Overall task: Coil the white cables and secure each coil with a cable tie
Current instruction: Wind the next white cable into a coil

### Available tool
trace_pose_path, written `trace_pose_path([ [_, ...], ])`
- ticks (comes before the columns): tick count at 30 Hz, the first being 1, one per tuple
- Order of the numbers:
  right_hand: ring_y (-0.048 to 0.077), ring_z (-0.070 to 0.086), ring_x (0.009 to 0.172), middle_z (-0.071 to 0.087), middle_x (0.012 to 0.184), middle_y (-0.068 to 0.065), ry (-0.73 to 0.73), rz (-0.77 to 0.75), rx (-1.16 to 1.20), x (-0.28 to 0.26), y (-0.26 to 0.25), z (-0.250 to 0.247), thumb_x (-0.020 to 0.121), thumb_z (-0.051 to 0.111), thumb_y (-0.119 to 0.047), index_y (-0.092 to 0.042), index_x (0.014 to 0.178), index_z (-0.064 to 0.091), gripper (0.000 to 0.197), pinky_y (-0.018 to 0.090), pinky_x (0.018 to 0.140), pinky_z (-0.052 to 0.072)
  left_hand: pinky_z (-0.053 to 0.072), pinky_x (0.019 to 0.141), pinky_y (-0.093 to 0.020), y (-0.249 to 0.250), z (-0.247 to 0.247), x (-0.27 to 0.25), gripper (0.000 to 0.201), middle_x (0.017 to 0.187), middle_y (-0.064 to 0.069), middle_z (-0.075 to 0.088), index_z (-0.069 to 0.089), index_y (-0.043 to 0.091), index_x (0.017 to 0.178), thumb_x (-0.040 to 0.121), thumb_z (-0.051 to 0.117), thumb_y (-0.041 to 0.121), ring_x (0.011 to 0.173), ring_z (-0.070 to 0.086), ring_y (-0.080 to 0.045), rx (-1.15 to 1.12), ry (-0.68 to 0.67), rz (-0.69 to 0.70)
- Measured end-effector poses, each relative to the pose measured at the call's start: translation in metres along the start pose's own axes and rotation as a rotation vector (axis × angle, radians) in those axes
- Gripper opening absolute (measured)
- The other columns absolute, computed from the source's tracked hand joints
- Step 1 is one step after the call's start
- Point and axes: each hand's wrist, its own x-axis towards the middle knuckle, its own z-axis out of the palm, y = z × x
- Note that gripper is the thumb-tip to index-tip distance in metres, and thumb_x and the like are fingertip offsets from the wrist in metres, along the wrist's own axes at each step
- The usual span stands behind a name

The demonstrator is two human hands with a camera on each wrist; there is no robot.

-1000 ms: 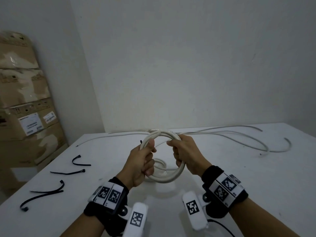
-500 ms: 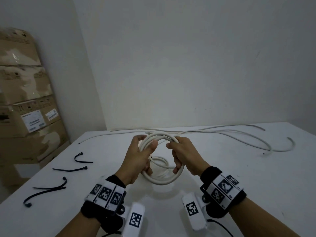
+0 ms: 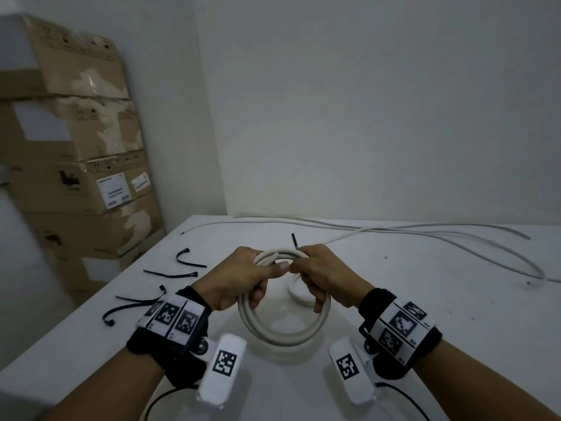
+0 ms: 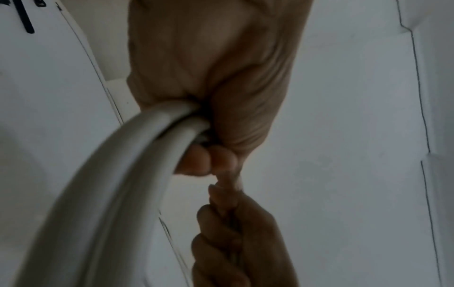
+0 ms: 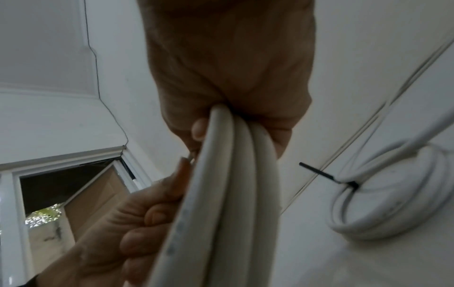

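I hold a coil of white cable [image 3: 282, 335] upright above the white table [image 3: 455, 329]. My left hand [image 3: 243, 281] grips its top left, thumb lying over the strands. My right hand [image 3: 321, 275] grips its top right, fingers curled round several strands [image 5: 236, 194]. Both hands meet at the coil's top. The left wrist view shows the strands [image 4: 123, 184] running into my left fist. Behind the held coil a second white coil [image 5: 388, 194] lies flat on the table, bound by a black cable tie [image 5: 343, 181] whose tail [image 3: 295, 240] sticks up.
Several loose black cable ties [image 3: 170, 273] lie on the table's left side. Long uncoiled white cables [image 3: 455, 238] run along the back edge and curve to the right. Stacked cardboard boxes [image 3: 79, 177] stand left of the table against the wall.
The held coil has come nearer to me and tilted more upright, away from the tied coil. My hands have slid together at its top.
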Motion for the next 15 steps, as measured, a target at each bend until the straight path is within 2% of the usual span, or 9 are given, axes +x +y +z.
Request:
trace_pose_path([
  [2, 0.016, 0.033, 0.031, 0.034, 0.052, 0.006, -0.002, 0.014, -0.026, 0.007, -0.003, 0.009, 0.088, 0.050, -0.007, -0.005, 0.077, 0.048, 0.012, 0.028, 0.035, 0.044, 0.034, 0.039, -0.022, -0.003, -0.006, -0.002, 0.024, 0.049, -0.006, 0.036, 0.060, 0.008, 0.075, 0.087, 0.071, 0.026, 0.040, 0.033, -0.018, 0.011, 0.057, -0.017],
  [4, 0.016, 0.034, 0.033, 0.036, 0.054, 0.005, -0.020, 0.023, -0.041, 0.013, -0.008, 0.017, 0.090, 0.050, -0.008, -0.005, 0.081, 0.050, 0.009, 0.029, 0.037, 0.047, 0.031, 0.039, -0.022, -0.008, -0.013, -0.003, 0.024, 0.047, -0.004, 0.032, 0.058, 0.010, 0.070, 0.088, 0.069, 0.023, 0.040, 0.028, -0.018, 0.032, 0.115, -0.024],
  [9, 0.016, 0.037, 0.035, 0.037, 0.057, 0.007, -0.097, 0.017, -0.053, 0.028, -0.023, 0.038, 0.092, 0.051, -0.009, -0.004, 0.082, 0.050, 0.011, 0.034, 0.042, 0.051, 0.031, 0.039, -0.022, -0.007, -0.043, -0.013, 0.022, 0.048, -0.004, 0.031, 0.050, 0.011, 0.071, 0.088, 0.064, 0.006, 0.038, 0.029, -0.015, 0.023, 0.139, -0.067],
  [15, 0.016, 0.036, 0.036, 0.037, 0.054, 0.004, -0.169, 0.050, 0.002, 0.059, -0.034, 0.066, 0.090, 0.054, -0.011, -0.008, 0.081, 0.044, 0.013, 0.037, 0.046, 0.053, 0.028, 0.039, -0.020, -0.004, -0.084, -0.025, 0.031, 0.048, 0.003, 0.027, 0.041, 0.015, 0.067, 0.092, 0.058, 0.007, 0.039, 0.027, -0.011, -0.068, 0.117, -0.129],
])
